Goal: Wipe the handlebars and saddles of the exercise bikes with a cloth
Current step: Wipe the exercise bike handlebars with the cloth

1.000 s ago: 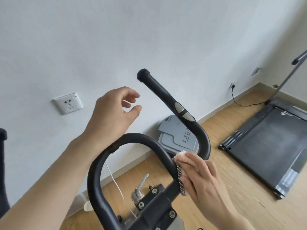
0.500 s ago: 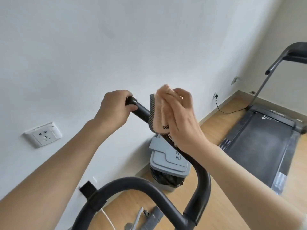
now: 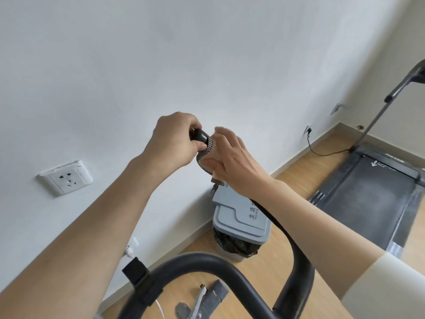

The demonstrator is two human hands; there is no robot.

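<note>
While the left hand (image 3: 174, 140) grips the bar (image 3: 299, 261) tip and the right hand (image 3: 232, 160) curls the cloth (image 3: 205, 153) round it just below, the tip may go unwiped under those left fingers (image 3: 195, 147).

- Handlebar (image 3: 301, 268): the upper stretch is covered by the right hand (image 3: 234, 162) and the cloth (image 3: 205, 154). Only the end cap shows between the hands. The lower loop is cut by the bottom edge.
- Cloth: mostly under the right hand. A checked edge and a hanging tail show.
- Left hand (image 3: 174, 139): grips the bar end, fingertips hidden behind it.
- Right hand: fingertips blurred.
- Both forearms: cut by the frame edges.
- Bin (image 3: 239, 217): the lid lettering is partly behind the handlebar, the base partly behind the loop.
- Treadmill (image 3: 372, 199): console cut by the right edge, near end behind the right forearm.
- Metal part (image 3: 199, 302): cut by the bottom edge, kind unclear.
- Plug (image 3: 308, 130) and wall plate (image 3: 338, 108): too small to make out.
</note>
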